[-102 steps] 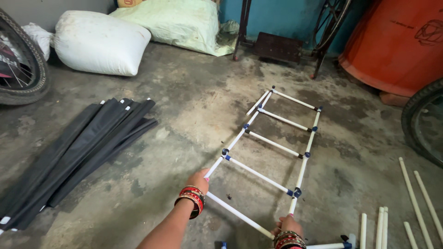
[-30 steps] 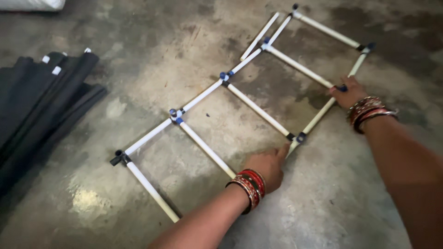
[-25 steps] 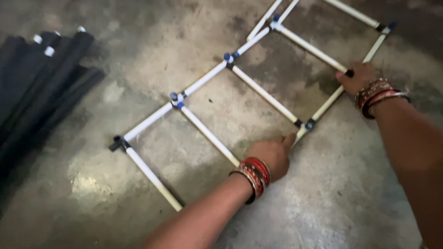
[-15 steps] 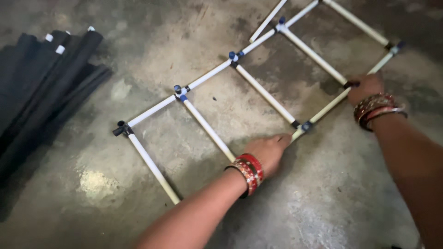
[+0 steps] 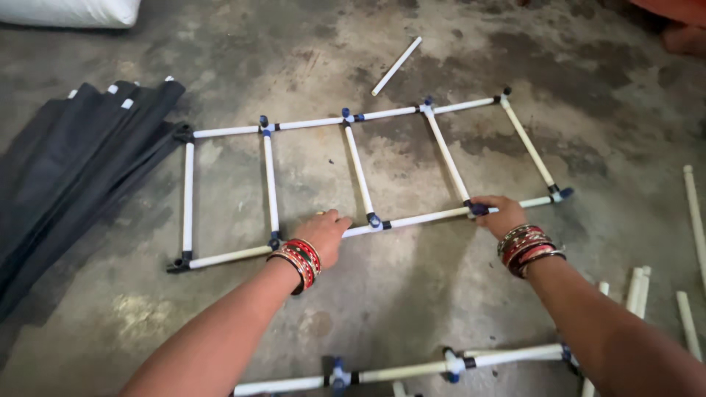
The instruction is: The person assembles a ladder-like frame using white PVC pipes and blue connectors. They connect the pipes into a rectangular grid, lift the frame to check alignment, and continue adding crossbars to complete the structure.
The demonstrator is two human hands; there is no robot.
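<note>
L hand [image 5: 325,234] gripping near rail of white pipe ladder frame [image 5: 360,173] | R hand [image 5: 501,212] gripping same rail at joint | frame flat on concrete floor [image 5: 456,51]

The pipe frame [image 5: 360,176] lies on the floor [image 5: 412,294], fabric bundle [image 5: 73,176] to its left, loose pipes [image 5: 691,213] right.

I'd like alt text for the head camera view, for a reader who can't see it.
Two bare hands, left and right, grip the near rail of a ladder-shaped white pipe frame lying flat on a concrete floor. Folded black fabric lies to the left, loose white pipes to the right.
</note>
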